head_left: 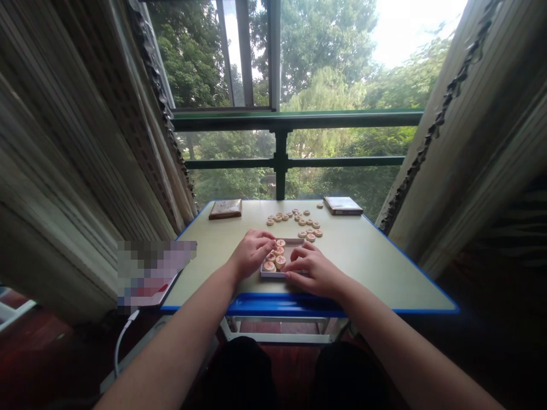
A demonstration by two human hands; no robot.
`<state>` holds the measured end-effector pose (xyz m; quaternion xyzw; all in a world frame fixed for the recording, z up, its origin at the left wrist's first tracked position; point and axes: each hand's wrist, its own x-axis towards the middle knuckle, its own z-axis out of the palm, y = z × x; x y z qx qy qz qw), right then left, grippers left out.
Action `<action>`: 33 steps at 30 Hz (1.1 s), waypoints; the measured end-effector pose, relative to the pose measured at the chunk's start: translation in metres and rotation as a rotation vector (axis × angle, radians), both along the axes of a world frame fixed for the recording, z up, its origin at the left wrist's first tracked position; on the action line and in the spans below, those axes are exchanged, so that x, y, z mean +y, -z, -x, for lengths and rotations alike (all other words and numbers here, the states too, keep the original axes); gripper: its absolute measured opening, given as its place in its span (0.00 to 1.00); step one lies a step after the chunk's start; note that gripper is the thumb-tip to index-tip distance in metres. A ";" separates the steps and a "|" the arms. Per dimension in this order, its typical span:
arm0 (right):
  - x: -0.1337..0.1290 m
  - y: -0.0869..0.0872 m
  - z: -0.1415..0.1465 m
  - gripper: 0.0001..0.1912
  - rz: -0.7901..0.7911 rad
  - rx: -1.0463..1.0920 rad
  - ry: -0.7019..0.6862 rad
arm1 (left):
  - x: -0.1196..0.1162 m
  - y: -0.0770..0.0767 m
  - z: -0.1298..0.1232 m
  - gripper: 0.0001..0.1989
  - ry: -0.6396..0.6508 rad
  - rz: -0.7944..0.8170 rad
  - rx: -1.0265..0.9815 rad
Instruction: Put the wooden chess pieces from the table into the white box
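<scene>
A shallow white box [273,275] lies near the front edge of the table. Several round wooden pieces with red characters [280,262] fill its left part, while its right part shows bare bottom. My left hand [253,252] is at the box's left side, its bent fingertips on or near the upper left pieces. Over the right part of the box is my right hand [314,269], fingers bent and apart, fingertips by the pieces; whether they pinch one is hidden. More round pieces [309,222] are scattered loosely on the table behind the box.
The pale table [376,262] has a blue edge. A brown flat case [225,209] lies at its back left, a flat silvery box [343,205] at its back right. A blurred-out device with a white cable [117,347] is at the left edge. Curtains flank the window.
</scene>
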<state>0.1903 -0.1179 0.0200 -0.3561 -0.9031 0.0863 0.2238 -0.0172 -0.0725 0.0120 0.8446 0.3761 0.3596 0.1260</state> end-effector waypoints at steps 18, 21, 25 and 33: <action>0.000 0.001 -0.001 0.15 -0.027 0.005 0.001 | -0.004 -0.001 -0.004 0.22 0.040 0.050 -0.031; 0.000 0.002 -0.001 0.16 -0.027 -0.008 0.009 | -0.003 0.000 -0.003 0.22 0.029 0.040 -0.035; 0.001 0.002 -0.001 0.18 -0.023 -0.033 0.017 | -0.003 -0.001 -0.002 0.16 -0.035 0.004 -0.056; 0.002 0.002 -0.001 0.18 -0.002 -0.042 0.025 | -0.005 0.000 -0.002 0.07 -0.024 0.008 -0.022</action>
